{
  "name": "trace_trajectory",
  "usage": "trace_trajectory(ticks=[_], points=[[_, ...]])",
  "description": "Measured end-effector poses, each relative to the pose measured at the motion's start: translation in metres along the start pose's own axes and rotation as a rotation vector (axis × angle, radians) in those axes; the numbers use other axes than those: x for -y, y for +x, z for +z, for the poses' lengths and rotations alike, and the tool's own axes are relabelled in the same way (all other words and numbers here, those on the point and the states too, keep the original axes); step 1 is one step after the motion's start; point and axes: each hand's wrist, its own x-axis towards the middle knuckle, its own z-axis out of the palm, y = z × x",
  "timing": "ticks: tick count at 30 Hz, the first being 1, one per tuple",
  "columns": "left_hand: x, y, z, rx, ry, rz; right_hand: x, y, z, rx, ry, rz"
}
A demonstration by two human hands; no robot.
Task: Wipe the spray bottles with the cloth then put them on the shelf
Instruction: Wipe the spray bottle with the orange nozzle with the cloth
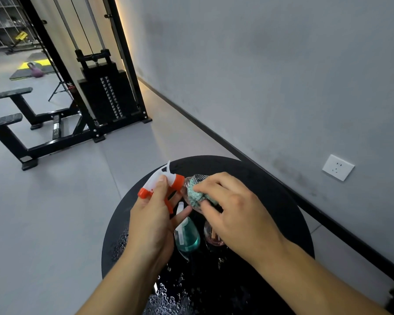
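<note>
Over a round black table my left hand grips the white and orange trigger head of a clear spray bottle, held tipped on its side. My right hand holds a teal cloth wrapped round that bottle's clear body, which is mostly hidden. Below the hands a spray bottle with blue-green liquid stands on the table. Beside it, a pinkish bottle is partly hidden by my right hand.
Water drops lie on the near part of the table. A grey wall with a white socket runs along the right. A black weight machine and benches stand on the grey floor to the left.
</note>
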Motion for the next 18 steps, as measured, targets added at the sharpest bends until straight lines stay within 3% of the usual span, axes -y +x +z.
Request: trace_trajectory(ticks=[7,14,18], points=[[-0.009,-0.001,-0.002,-0.057,-0.106,0.033,-0.009,-0.005,-0.003,-0.008,0.006,0.083],[-0.007,-0.002,-0.002,-0.056,-0.088,0.011,0.003,-0.006,-0.002,-0.018,0.018,-0.003],[-0.018,0.003,-0.009,-0.097,-0.136,0.046,-0.006,-0.006,-0.004,-0.019,0.032,0.061]])
